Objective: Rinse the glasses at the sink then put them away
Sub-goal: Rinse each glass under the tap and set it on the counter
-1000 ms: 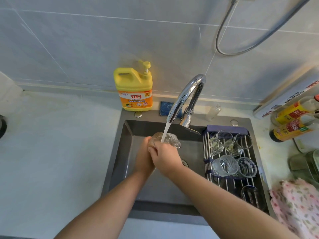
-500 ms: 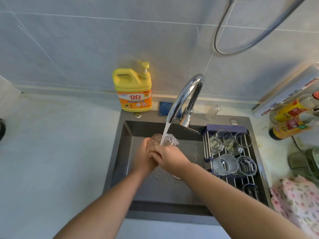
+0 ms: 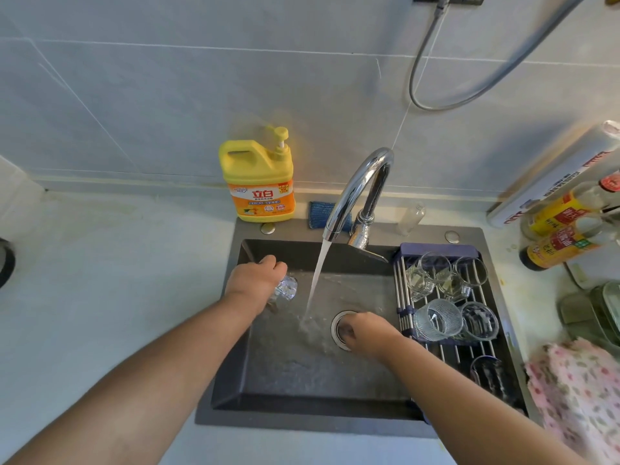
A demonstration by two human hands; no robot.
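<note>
The left hand [image 3: 255, 280] grips a glass [image 3: 286, 288] over the sink [image 3: 302, 406], just left of the running water [image 3: 317, 273]. The right hand [image 3: 365, 332] is at the drain [image 3: 338, 325]; it is blurred, so I cannot tell if it is open or closed.

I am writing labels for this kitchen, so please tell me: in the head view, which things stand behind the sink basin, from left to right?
From the left: yellow plastic detergent jug with pump → curved chrome faucet → small clear bottle → round metal cap on the sink rim.
</note>
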